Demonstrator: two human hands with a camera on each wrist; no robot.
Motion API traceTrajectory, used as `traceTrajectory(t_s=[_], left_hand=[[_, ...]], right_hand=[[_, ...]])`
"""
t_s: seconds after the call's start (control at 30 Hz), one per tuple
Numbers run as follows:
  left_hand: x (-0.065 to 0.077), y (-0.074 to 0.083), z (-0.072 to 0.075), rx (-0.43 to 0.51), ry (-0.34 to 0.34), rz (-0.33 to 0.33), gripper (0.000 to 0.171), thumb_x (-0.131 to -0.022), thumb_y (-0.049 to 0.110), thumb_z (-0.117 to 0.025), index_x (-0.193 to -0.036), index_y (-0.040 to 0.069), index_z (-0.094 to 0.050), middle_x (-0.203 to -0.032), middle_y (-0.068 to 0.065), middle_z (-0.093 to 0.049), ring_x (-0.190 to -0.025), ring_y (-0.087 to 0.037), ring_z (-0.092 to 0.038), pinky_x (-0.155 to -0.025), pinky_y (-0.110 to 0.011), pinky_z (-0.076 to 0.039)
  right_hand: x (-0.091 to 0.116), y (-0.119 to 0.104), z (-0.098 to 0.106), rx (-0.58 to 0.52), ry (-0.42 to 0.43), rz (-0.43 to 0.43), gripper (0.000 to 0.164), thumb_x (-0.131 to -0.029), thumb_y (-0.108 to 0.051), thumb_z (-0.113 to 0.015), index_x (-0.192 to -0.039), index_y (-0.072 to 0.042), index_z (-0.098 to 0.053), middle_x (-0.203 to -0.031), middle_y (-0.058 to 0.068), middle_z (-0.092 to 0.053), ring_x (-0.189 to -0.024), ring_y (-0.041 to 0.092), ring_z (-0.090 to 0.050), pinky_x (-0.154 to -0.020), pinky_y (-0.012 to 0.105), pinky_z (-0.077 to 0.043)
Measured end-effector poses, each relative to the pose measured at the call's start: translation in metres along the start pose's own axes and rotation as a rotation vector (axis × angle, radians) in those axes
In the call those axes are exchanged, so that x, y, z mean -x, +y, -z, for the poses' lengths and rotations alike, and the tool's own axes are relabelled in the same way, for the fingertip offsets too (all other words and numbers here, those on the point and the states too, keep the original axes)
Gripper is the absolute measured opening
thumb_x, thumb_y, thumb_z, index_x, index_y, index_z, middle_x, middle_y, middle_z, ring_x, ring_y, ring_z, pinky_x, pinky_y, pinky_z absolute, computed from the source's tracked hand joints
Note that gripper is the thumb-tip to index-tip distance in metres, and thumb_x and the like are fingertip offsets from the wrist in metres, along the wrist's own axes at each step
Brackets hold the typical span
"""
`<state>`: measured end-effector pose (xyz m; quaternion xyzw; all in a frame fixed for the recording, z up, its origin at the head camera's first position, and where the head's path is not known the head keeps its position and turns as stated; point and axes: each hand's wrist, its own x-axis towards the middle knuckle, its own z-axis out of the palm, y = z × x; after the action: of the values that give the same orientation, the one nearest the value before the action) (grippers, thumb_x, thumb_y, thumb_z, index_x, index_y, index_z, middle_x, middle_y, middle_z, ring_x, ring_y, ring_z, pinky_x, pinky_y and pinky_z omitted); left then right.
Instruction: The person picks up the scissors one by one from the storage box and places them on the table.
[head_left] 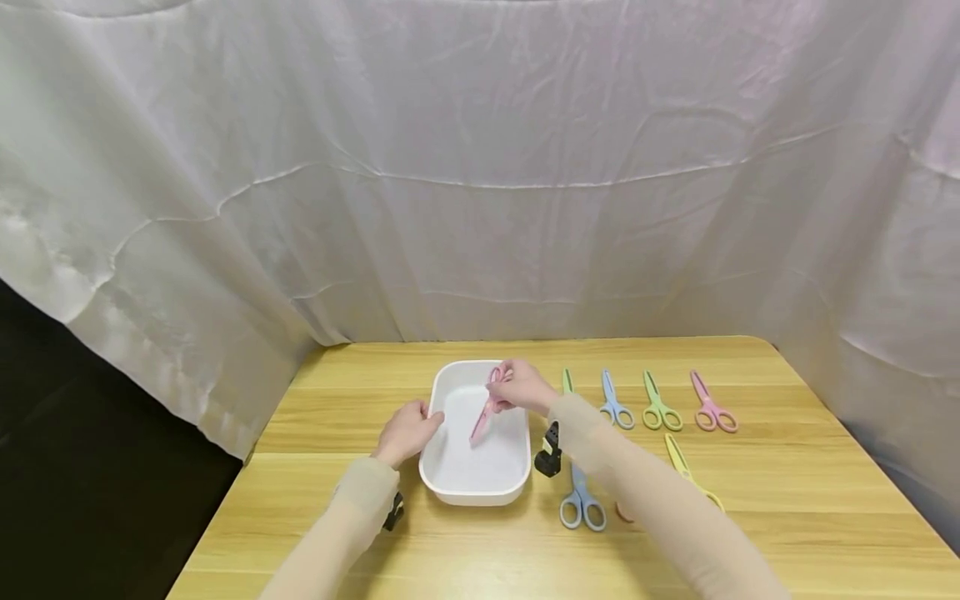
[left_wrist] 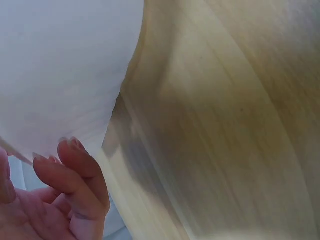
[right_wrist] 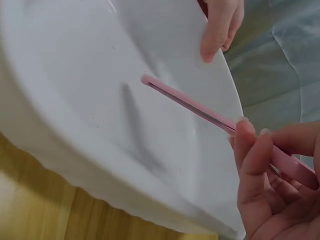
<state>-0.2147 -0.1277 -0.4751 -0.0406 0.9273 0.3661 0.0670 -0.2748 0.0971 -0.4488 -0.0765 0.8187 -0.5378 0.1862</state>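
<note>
A white plastic basin stands on the wooden table, and nothing lies on the part of its floor that shows. My left hand grips its left rim, thumb over the edge. In the left wrist view the curled fingers of that hand are against the outer wall. My right hand pinches a pair of pink scissors by the handle above the basin. Their blades are closed and point down toward the basin floor. The right wrist view shows the pink scissors apart from the floor, casting a shadow there.
Right of the basin lie blue scissors, green scissors, pink scissors, yellow scissors and more blue scissors. My right forearm partly covers some of them. A grey curtain hangs behind the table.
</note>
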Motion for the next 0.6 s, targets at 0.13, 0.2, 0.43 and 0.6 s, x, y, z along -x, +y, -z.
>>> traceTrajectory(t_s=[0.13, 0.2, 0.43, 0.6], left_hand=[[-0.002, 0.000, -0.003, -0.027, 0.014, 0.003, 0.029, -0.095, 0.035, -0.056, -0.093, 0.006, -0.060, -0.084, -0.007, -0.063, -0.077, -0.019, -0.061, -0.060, -0.026, -0.045], [-0.003, 0.000, -0.004, -0.041, 0.017, 0.012, 0.030, -0.095, 0.035, -0.056, -0.098, 0.005, -0.062, -0.088, -0.009, -0.066, -0.078, -0.020, -0.063, -0.061, -0.027, -0.046], [-0.005, 0.002, -0.007, -0.112, 0.010, 0.073, 0.039, -0.093, 0.033, -0.055, -0.113, 0.001, -0.063, -0.096, -0.012, -0.069, -0.079, -0.022, -0.065, -0.062, -0.030, -0.049], [-0.008, 0.003, -0.012, -0.162, -0.001, 0.113, 0.042, -0.091, 0.027, -0.053, -0.120, -0.001, -0.062, -0.101, -0.014, -0.070, -0.080, -0.023, -0.064, -0.064, -0.034, -0.049]], right_hand=[[0.003, 0.004, 0.006, -0.067, 0.051, -0.009, 0.015, -0.095, -0.007, -0.065, -0.099, -0.002, -0.052, -0.074, 0.007, -0.065, -0.057, 0.009, -0.064, -0.073, 0.034, -0.063], [0.005, 0.006, 0.008, -0.107, 0.081, -0.002, 0.015, -0.094, -0.006, -0.066, -0.099, 0.000, -0.053, -0.073, 0.007, -0.065, -0.056, 0.008, -0.064, -0.066, 0.027, -0.061], [0.013, 0.009, 0.011, -0.191, 0.232, 0.027, 0.025, -0.093, -0.006, -0.067, -0.106, 0.000, -0.047, -0.073, 0.008, -0.064, -0.052, 0.007, -0.061, -0.057, 0.021, -0.057], [0.017, 0.014, 0.013, -0.233, 0.294, 0.044, 0.041, -0.094, -0.005, -0.066, -0.126, 0.003, -0.043, -0.079, 0.009, -0.064, -0.054, 0.007, -0.062, -0.058, 0.018, -0.056]])
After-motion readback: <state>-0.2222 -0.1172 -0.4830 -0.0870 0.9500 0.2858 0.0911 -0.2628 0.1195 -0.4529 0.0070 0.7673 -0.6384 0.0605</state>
